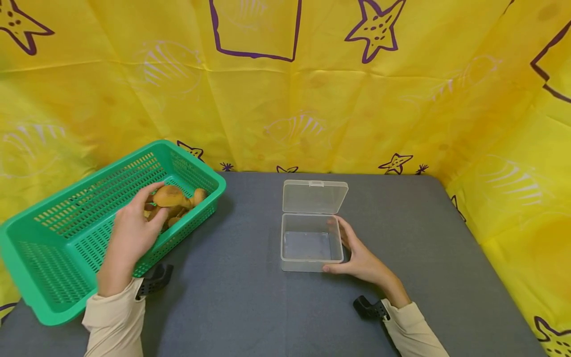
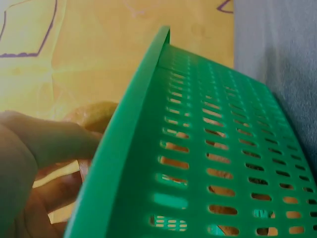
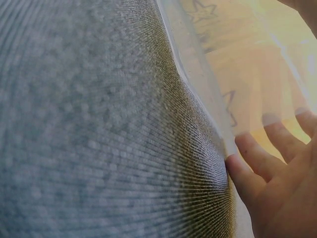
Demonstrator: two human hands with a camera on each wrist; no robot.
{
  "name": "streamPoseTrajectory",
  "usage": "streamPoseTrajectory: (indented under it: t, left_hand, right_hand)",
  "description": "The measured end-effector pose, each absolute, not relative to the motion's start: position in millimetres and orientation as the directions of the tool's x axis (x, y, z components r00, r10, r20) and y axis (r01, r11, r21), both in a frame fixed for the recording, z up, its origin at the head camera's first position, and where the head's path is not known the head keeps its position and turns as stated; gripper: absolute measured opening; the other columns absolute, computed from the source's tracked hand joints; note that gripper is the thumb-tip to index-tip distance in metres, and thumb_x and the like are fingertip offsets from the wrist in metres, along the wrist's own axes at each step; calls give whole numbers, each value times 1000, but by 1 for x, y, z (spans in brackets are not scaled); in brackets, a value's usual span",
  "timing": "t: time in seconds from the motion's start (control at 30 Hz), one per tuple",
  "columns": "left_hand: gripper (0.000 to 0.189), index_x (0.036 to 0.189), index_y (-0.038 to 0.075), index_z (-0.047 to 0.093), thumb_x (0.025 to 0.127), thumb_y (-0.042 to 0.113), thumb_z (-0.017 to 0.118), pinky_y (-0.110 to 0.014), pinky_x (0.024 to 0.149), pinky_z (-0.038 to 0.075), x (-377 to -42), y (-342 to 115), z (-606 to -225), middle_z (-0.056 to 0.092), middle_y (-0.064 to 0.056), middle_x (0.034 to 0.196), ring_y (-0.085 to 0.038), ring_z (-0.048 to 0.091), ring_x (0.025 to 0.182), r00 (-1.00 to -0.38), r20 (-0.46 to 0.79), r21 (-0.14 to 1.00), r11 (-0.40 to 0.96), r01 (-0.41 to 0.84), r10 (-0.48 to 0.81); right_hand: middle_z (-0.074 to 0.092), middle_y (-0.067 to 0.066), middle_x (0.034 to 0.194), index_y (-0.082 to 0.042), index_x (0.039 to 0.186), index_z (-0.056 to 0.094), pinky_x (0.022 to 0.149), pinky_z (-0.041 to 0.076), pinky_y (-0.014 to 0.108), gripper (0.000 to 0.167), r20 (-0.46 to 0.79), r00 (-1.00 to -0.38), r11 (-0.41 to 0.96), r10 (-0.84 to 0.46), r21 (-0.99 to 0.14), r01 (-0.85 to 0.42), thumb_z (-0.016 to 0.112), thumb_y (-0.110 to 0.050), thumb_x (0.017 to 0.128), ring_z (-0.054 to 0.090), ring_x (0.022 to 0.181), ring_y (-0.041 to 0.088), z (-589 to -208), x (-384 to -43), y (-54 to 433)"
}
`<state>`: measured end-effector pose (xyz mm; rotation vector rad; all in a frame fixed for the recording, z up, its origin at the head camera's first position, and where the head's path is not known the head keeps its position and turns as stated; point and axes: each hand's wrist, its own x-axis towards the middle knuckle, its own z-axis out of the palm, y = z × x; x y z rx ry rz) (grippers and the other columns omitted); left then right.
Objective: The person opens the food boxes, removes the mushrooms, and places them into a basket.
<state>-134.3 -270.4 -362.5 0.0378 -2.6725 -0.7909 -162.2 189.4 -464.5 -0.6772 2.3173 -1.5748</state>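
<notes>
In the head view my left hand [image 1: 136, 228] reaches into the green basket [image 1: 58, 213], thumb and fingers around a yellow-brown, rounded, mushroom-like piece [image 1: 169, 196]. More such pieces [image 1: 199, 195] lie beneath and beside it at the basket's right end. The basket's rim [image 2: 131, 114] and slotted wall hide much of the piece in the left wrist view. My right hand [image 1: 359, 255] grips the right side of a clear plastic box [image 1: 308, 243], thumb at the front corner and fingers along the side. The box's hinged lid [image 1: 314, 197] stands raised at the back, and nothing shows inside.
A dark grey cloth [image 1: 232, 307] covers the table. Behind and to the right hangs a yellow curtain [image 1: 312, 94] with starfish and fish prints. The basket stands slanted at the left, and black wrist cameras [image 1: 156, 281] sit near both cuffs.
</notes>
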Motion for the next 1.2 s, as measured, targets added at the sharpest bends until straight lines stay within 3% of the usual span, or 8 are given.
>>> streamPoseTrajectory:
  t: [0.13,0.27,0.5,0.63,0.8,1.07,1.2]
  left_hand:
    - [52,144,4,47,93,8,55,-34,59,40,-134,-274,-363,64,-29,106,-41,62,88,-949,280,513,858,21,-144]
    - [53,145,3,45,94,8,56,-33,57,40,-134,-276,-365,65,-34,109,-43,63,86,-956,250,505,863,-10,-157]
    - [52,145,4,46,95,9,59,-32,47,34,-133,-281,-370,63,-35,105,-35,57,65,-950,224,468,879,-92,-218]
    - [53,146,4,44,95,11,59,-35,46,35,-135,-284,-373,62,-36,110,-38,58,65,-958,166,453,881,-138,-235]
    - [53,145,1,43,95,12,58,-40,50,42,-136,-285,-375,63,-36,111,-44,63,78,-971,96,452,879,-152,-217]
    - [46,139,0,49,95,11,57,-39,51,37,-135,-285,-377,63,-35,105,-41,58,71,-958,148,451,878,-157,-247]
    - [45,138,0,51,94,8,57,-45,56,39,-133,-284,-377,60,-35,112,-43,57,78,-946,167,464,868,-174,-279]
  right_hand:
    - [25,9,161,-34,156,12,114,26,18,113,35,-859,318,-510,-920,-227,88,-19,74,26,149,32,-464,-162,190]
    - [25,9,162,-34,157,11,110,26,12,114,29,-860,317,-509,-923,-219,88,-20,74,25,150,33,-464,-161,190]
    - [26,9,162,-34,156,11,106,28,8,114,27,-862,309,-506,-927,-211,89,-21,74,27,149,33,-465,-161,190]
    - [26,9,162,-35,156,11,106,27,8,114,25,-862,310,-507,-927,-210,89,-20,74,27,149,33,-465,-161,190]
    - [26,9,162,-35,156,12,107,26,7,114,22,-864,319,-503,-924,-209,89,-21,74,27,149,33,-465,-161,190]
    - [26,9,161,-34,156,11,108,28,11,114,12,-865,331,-501,-921,-205,89,-22,74,27,149,33,-465,-161,191]
    - [27,8,161,-35,156,11,109,29,13,114,15,-865,337,-502,-917,-211,89,-22,74,29,149,32,-465,-161,190]
